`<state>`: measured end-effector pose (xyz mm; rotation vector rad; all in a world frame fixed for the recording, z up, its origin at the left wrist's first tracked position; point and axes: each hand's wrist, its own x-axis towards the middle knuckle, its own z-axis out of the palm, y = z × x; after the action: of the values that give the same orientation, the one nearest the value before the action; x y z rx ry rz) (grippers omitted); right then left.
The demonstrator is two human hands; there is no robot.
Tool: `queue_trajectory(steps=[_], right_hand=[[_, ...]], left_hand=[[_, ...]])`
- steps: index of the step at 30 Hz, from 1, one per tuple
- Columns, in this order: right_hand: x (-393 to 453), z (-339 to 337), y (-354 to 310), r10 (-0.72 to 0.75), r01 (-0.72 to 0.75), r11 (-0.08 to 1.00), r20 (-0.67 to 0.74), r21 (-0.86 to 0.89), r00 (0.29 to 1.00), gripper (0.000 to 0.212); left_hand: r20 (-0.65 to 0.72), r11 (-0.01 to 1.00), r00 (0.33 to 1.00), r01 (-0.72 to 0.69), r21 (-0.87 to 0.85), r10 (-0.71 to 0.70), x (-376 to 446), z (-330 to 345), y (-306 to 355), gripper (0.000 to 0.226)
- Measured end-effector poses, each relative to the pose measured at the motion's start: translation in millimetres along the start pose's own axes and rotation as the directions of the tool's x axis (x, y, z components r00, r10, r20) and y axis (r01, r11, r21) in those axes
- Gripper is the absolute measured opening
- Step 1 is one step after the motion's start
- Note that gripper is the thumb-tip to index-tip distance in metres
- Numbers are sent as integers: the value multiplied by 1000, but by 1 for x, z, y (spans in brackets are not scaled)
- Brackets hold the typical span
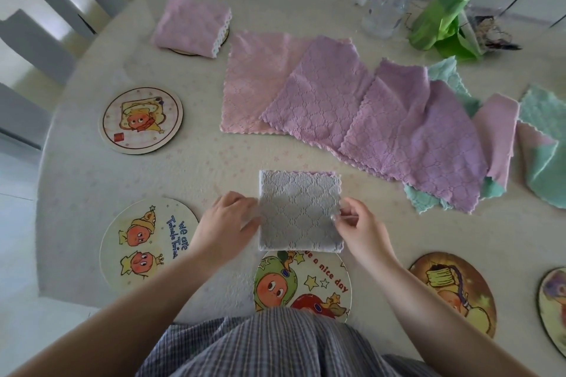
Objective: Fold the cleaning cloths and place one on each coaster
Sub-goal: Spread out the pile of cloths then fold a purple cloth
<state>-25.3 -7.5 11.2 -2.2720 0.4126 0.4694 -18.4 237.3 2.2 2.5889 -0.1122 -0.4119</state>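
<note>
Now the "nice day" coaster [309,281] lies nearest, just under the folded grey cloth [300,211] — left hand [226,223] and right hand [358,223] pinch its side edges. Keep edges square, lower it centred; unfolded cloths [352,107] wait on the bench [199,162] beyond.

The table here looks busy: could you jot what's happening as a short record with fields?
In hand: a folded grey cloth, held flat over the table
Left hand: fingers tucked at the cloth's left edge
Right hand: pinching the cloth's right edge
Nearest coaster: the "nice day" coaster, just below the cloth, bare
Already done: a folded pink cloth lying on a far coaster
Waiting: unfolded pink, purple and green cloths spread overlapping
Other bare coasters: four visible, one cut off at the right edge
</note>
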Motion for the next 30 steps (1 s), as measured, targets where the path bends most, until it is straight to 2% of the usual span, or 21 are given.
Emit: queue_trajectory(steps=[4,7,9,12,14,16,22,24,26,28,30], right_hand=[[4,6,-12,191,-201,950,66,241,979,41],[-3,2,-25,331,-409,734,241,542,912,18],[-6,1,-32,329,-450,646,307,617,893,7],[-4,4,-47,297,-432,654,314,621,902,8],[5,12,-62,283,-422,673,315,608,906,12],[18,24,-82,262,-399,696,306,598,915,15],[57,75,-173,61,-218,775,273,594,960,24],[66,91,-204,-32,-165,795,312,583,950,23],[74,105,-229,-129,-130,808,387,575,913,18],[83,119,-246,-200,-78,845,448,529,871,14],[91,131,-258,-247,18,898,469,440,848,25]], left_hand=[[138,969,983,148,-197,-122,8,2,15,26],[141,927,977,199,-317,-161,15,-3,22,19],[152,885,972,227,-405,-180,17,-9,21,24],[125,798,965,262,-543,-232,21,-20,12,19],[46,769,958,256,-586,-284,24,-32,0,15],[-35,750,940,247,-614,-339,29,-49,-15,20],[-121,677,869,279,-681,-480,53,-116,-78,12],[-167,671,842,273,-689,-513,66,-138,-105,18],[-207,670,817,267,-693,-539,79,-156,-128,28],[-233,676,800,267,-687,-553,88,-170,-143,27],[-252,700,784,298,-649,-567,95,-177,-153,27]])
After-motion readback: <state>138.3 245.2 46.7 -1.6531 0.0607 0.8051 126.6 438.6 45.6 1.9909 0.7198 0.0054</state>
